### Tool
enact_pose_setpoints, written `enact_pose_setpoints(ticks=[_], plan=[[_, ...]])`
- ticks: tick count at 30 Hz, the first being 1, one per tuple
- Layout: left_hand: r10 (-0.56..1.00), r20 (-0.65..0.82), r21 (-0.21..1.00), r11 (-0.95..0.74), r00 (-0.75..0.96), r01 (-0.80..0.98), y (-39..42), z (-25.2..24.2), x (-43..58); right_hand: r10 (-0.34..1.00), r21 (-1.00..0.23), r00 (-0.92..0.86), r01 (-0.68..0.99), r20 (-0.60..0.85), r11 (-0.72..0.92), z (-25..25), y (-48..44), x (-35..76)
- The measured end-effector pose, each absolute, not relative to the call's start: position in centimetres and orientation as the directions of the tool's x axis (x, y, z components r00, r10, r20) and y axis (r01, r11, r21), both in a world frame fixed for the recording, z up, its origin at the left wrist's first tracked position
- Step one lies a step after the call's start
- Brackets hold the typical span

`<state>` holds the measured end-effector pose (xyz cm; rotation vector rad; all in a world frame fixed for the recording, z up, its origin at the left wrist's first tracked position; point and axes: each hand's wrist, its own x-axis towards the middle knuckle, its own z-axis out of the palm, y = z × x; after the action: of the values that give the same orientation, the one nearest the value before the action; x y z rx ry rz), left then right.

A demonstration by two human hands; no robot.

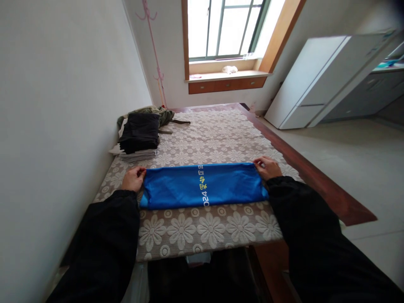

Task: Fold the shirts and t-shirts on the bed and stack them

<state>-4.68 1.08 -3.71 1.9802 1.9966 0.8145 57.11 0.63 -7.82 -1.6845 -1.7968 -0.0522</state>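
Observation:
A blue piece of fabric, folded into a long flat strip, lies crosswise on the tablecloth. White and yellow lettering runs down its middle. My left hand pinches its far left corner between thumb and fingers. At the far right corner, my right hand grips the fabric's edge the same way. The far edge is pulled fairly straight between both hands, and the near edge rests on the cloth. Black sleeves cover both of my forearms.
Folded dark clothes are stacked at the table's left, by the wall, with an olive strapped item behind. A lace flower tablecloth covers the wooden table. Beyond stand a pink coat rack, a window and a white fridge.

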Motion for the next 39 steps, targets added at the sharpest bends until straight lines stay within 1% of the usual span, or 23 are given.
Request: enact_pose_setpoints(ticks=[4,10,17,23,26,29,32,36,39], plan=[[0.970,0.232,0.536,-0.067,-0.071,0.842,0.9,-3.5,-4.5,0.877,-0.396,0.052,0.904,0.477,0.162,-7.7,0.5,57.0],[0.968,0.246,0.542,-0.105,-0.038,0.834,0.8,-3.3,-4.2,0.874,-0.445,-0.016,0.856,0.485,0.262,-7.0,0.3,56.5],[0.973,0.232,0.553,-0.124,-0.009,0.824,0.8,-3.4,-4.0,0.893,-0.432,-0.100,0.848,0.438,0.307,-6.8,0.2,56.4],[0.964,0.257,0.524,-0.082,-0.066,0.848,0.8,-3.6,-4.0,0.890,-0.430,-0.060,0.859,0.452,0.276,-7.0,0.3,56.6],[0.959,0.266,0.541,-0.069,-0.093,0.838,0.7,-3.5,-3.9,0.890,-0.440,-0.052,0.855,0.453,0.274,-6.9,0.3,56.5],[0.959,0.268,0.570,-0.080,-0.093,0.817,0.6,-3.4,-3.8,0.883,-0.446,-0.078,0.840,0.463,0.308,-6.7,0.2,56.5],[0.962,0.260,0.615,-0.093,-0.089,0.783,0.5,-3.3,-3.7,0.887,-0.487,-0.078,0.812,0.456,0.322,-6.8,0.2,56.6],[0.969,0.232,0.667,-0.091,-0.089,0.740,0.6,-3.3,-3.6,0.912,-0.585,0.023,0.773,0.409,0.243,-7.2,0.2,56.7],[0.972,0.215,0.678,-0.082,-0.090,0.730,0.6,-3.2,-3.5,0.913,-0.623,0.050,0.746,0.404,0.235,-7.4,0.1,56.6]])
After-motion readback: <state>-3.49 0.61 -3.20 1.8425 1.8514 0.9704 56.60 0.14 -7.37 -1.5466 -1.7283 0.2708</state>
